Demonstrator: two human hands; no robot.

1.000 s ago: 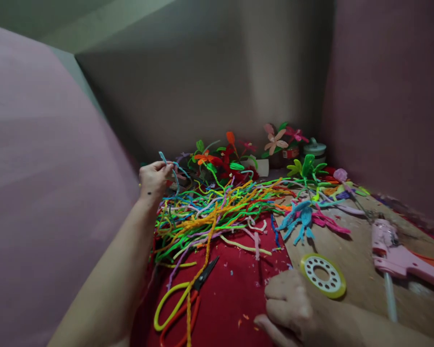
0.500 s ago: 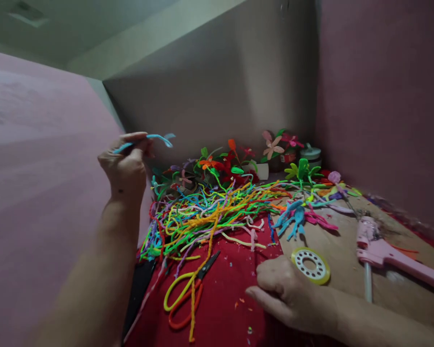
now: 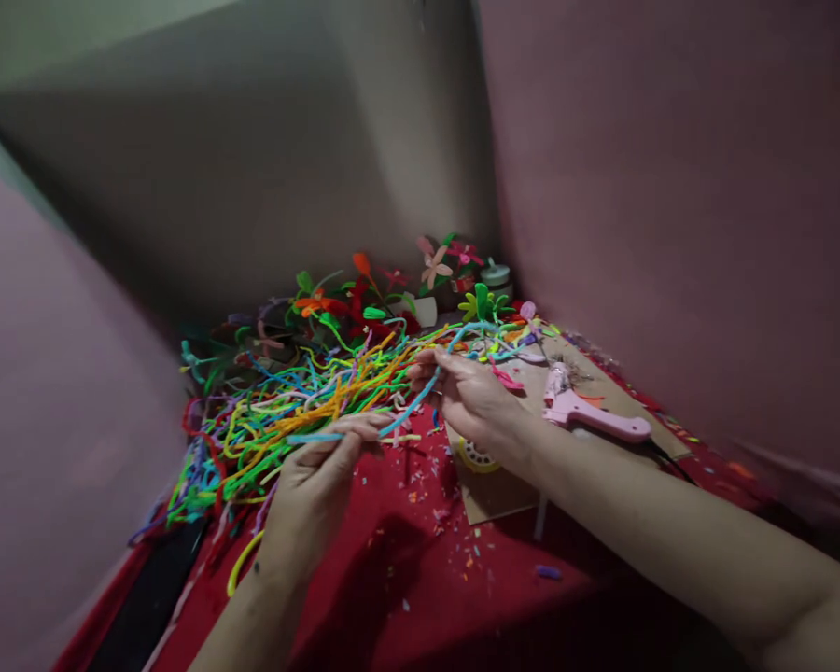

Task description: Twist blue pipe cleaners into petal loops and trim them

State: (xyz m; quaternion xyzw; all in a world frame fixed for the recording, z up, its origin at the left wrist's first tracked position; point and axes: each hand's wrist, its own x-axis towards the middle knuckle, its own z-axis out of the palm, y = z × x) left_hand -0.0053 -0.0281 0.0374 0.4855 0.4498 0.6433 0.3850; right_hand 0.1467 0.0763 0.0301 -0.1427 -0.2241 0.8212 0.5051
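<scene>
A light blue pipe cleaner (image 3: 414, 403) stretches between my two hands above the red cloth. My left hand (image 3: 326, 471) pinches it toward its left end, with a short piece sticking out past the fingers. Further right and a little higher, my right hand (image 3: 472, 397) has its thumb and fingers closed on the same pipe cleaner, whose far end curves up behind that hand. Just beyond both hands lies a tangled pile of coloured pipe cleaners (image 3: 322, 392). A yellow scissor handle (image 3: 240, 563) peeks out beside my left forearm; the rest of the scissors is hidden.
On a brown cardboard sheet (image 3: 494, 502) are a pink glue gun (image 3: 595, 415) and a tape roll (image 3: 479, 457), partly behind my right wrist. Pipe-cleaner flowers (image 3: 434, 266) and a lidded jar (image 3: 496, 273) stand by the wall. Small scraps dot the red cloth (image 3: 399, 579).
My left hand has come down and right with the blue pipe cleaner. My right hand has risen from the cloth and taken hold of it too. The view has swung to the right.
</scene>
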